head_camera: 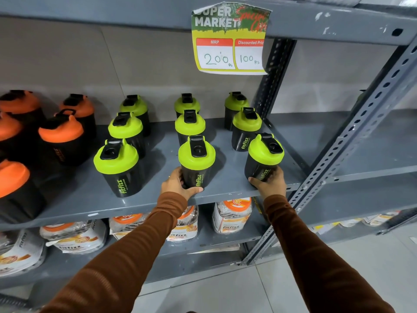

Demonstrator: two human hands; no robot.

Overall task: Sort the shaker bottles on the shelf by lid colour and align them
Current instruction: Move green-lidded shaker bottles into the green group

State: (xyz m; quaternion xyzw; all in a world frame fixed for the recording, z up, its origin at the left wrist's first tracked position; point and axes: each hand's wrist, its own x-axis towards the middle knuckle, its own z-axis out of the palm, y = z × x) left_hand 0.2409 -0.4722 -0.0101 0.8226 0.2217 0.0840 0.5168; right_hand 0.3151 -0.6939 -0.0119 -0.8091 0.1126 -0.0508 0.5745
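Black shaker bottles stand on a grey metal shelf (153,199). Green-lidded ones form three columns running front to back; orange-lidded ones (61,134) are grouped at the left. My left hand (178,184) grips the base of the front green-lidded bottle of the middle column (196,161), which stands upright near the shelf's front edge. My right hand (269,184) holds the front green-lidded bottle of the right column (264,159) low on its body; that bottle leans slightly left. The front bottle of the left column (117,166) stands untouched.
A price sign (230,41) hangs from the shelf above. A perforated grey upright (352,141) rises just right of my right hand. Packaged goods (232,215) fill the lower shelf. Another shelf bay continues to the right.
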